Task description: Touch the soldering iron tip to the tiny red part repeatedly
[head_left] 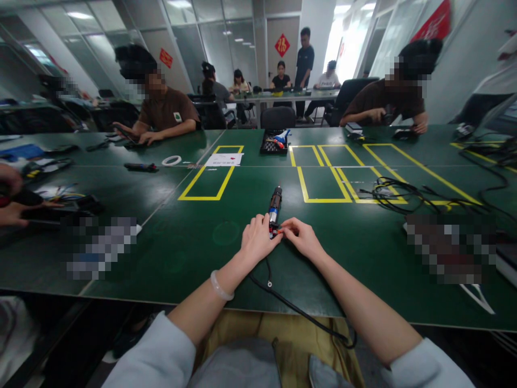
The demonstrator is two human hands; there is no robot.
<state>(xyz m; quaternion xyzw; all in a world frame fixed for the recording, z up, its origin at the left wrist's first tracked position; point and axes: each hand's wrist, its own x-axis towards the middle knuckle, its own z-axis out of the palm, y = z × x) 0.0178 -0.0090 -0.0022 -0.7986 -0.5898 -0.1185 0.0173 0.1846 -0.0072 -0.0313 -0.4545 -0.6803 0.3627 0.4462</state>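
A slim corded power tool (pixel 276 205) lies on the green table, its narrow tip pointing away from me. It has a dark front, a silver and blue middle, and small red and orange parts at its rear. My left hand (pixel 259 237) is closed around the rear left side, holding it against the table. The fingertips of my right hand (pixel 301 236) pinch a small orange piece (pixel 279 231), perhaps a wire, at the rear. A black cable (pixel 299 310) with a small metal ring terminal (pixel 269 284) beside it runs below my hands and over the table's edge.
Yellow tape rectangles (pixel 327 200) mark the green table (pixel 189 242). Ahead stands a black tray (pixel 274 143) holding tools. Coiled black cables (pixel 388 191) lie to the right, a white tape roll (pixel 172 160) to the left. People work across the table, and another person's hands (pixel 12 199) are at far left.
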